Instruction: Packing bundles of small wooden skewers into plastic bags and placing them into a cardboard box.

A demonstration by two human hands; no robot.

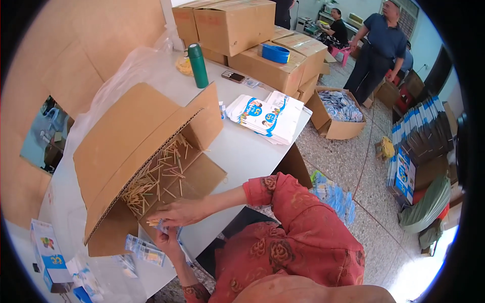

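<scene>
My right hand (pixel 178 212) reaches in from the right, its fingers closed around a few short pale sticks (pixel 153 222). Just below it, my left hand (pixel 170 241) pinches a small blue-and-clear plastic packet (pixel 162 228). The two hands meet at the packet; the fingers partly hide how far the sticks are inside it. Beside them an open cardboard box (pixel 129 118) lies tipped toward me on the white table (pixel 227 177). Many loose thin sticks (pixel 164 164), mostly pale with some green, are heaped in it. More flat packets (pixel 145 250) lie near my left hand.
Farther back are a green bottle (pixel 198 65), a phone (pixel 233 76) and stacked printed white sheets (pixel 268 117). Cardboard cartons (pixel 235 25) bear a blue tape roll (pixel 275 53). On the floor stands a carton of packets (pixel 341 107). A person (pixel 381 45) stands beyond it.
</scene>
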